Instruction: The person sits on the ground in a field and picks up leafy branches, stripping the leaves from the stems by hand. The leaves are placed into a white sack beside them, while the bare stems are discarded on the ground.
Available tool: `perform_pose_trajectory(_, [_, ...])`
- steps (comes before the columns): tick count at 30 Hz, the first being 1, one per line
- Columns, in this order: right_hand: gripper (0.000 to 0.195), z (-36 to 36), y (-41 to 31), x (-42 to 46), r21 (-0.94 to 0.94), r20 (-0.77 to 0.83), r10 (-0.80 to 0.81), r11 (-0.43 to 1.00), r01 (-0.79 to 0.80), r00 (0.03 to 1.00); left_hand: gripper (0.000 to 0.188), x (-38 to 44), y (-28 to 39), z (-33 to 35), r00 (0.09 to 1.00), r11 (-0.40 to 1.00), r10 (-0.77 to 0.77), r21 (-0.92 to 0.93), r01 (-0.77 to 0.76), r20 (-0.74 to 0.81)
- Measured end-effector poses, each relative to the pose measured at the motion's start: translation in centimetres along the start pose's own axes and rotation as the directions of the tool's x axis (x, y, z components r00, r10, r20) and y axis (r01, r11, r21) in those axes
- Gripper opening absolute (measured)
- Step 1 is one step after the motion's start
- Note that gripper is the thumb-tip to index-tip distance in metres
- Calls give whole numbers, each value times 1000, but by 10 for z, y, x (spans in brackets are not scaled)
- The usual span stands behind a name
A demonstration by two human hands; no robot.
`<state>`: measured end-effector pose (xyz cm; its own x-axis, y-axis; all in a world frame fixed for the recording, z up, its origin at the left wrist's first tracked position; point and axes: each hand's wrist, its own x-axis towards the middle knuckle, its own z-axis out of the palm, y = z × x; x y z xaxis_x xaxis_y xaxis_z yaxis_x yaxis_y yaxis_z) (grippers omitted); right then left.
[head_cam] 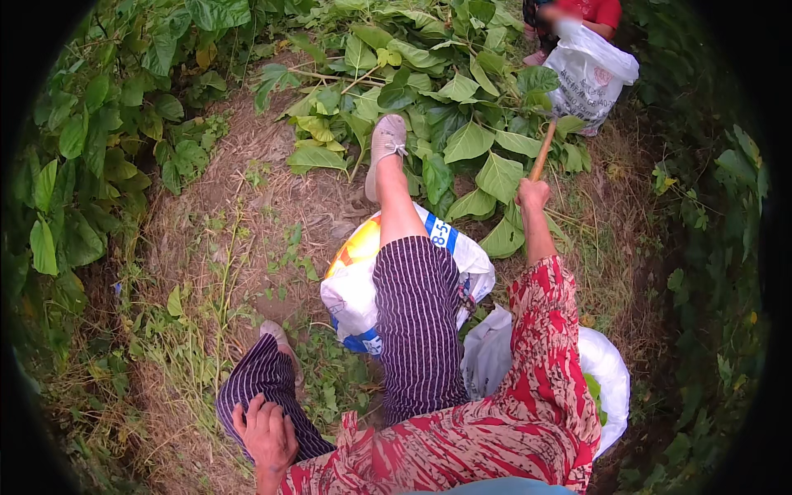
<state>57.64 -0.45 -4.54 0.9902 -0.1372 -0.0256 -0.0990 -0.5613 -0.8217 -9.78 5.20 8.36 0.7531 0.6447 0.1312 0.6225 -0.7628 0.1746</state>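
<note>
My right hand (533, 195) grips the wooden handle (544, 148) of a tool with my arm stretched forward. The tool's far end lies among the leaves near a white plastic sack, so its kind cannot be made out. A heap of cut leafy branches (461, 139) with broad green leaves spreads before my feet, partly left of the handle. My left hand (270, 433) rests on my left knee in striped trousers (263, 377), holding nothing, fingers a little apart. My right leg reaches over a white, blue and orange woven sack (352, 291).
Another person in a red top (600, 15) is at the upper right, behind a white sack (585, 77) bearing print. By my right side stands an open white bag (603, 365) with green leaves in it. Dense leafy plants (74, 142) line both sides; dry straw (204, 210) covers the soil.
</note>
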Motion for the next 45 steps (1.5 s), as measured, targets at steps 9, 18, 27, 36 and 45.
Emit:
perform_pose_trajectory(9, [32,-20,6,17,-184,-84,-92,980,75,992,22,3,0,5,1000,1000,15,-13,-15,-1])
perform_pose_trajectory(18, [25,-14,-23,44,-115,-124,-22,993,8,992,22,2,-5,2,997,997,-76,19,76,25])
perform_pose_trajectory(27, [15,4,13,21,-36,21,1,999,-1,1000,23,4,-5,1,1000,1000,-14,-14,14,6])
perform_pose_trajectory(36, [8,-97,-29,-113,434,179,-183,896,89,967,20,1,3,-8,998,997,46,-55,-49,-49])
perform_pose_trajectory(45, [30,-216,-88,-292,523,471,-456,834,177,755,14,-13,7,1,972,981,112,-134,-141,-206])
